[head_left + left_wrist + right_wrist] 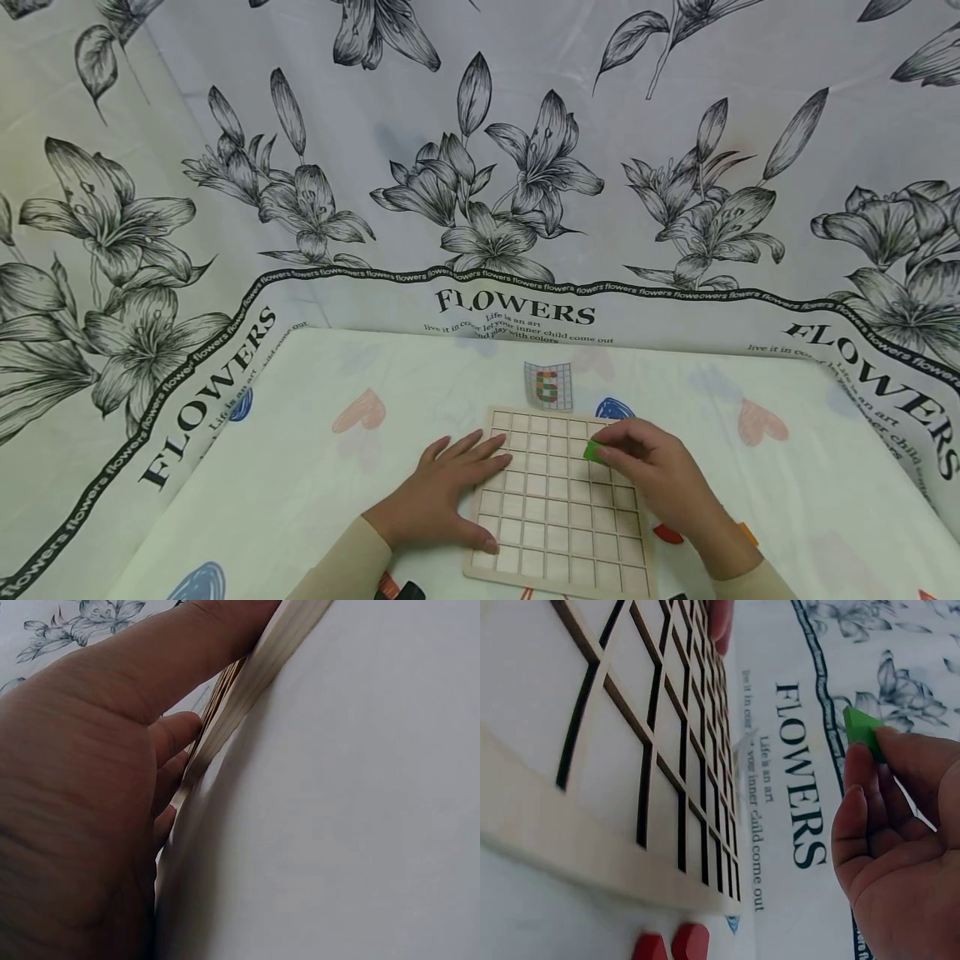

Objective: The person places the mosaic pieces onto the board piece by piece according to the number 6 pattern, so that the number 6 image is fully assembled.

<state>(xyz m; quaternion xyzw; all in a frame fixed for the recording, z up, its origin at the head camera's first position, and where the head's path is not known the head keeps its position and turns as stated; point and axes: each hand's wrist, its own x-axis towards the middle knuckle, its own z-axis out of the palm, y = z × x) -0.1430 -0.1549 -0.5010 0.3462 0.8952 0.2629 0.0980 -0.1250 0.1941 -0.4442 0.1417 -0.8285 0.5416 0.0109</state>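
Observation:
A square wooden grid board [555, 508] with many shallow cells lies on the table. My left hand [450, 492] rests on the board's left edge with fingers spread and the thumb near its lower left corner; in the left wrist view the thumb [172, 660] lies along the wooden rim. Between thumb and fingertips my right hand [660, 471] pinches a small green tile [593, 452] over the board's upper right part. The right wrist view shows the same green tile [863, 733] raised above the board, one corner pointing out.
Just behind the board lies a small pattern card [548, 387] with a coloured figure on a grid. Red pieces [667, 534] and an orange piece [748, 534] are on the table to the right. A patterned cloth [517, 208] hangs behind the table.

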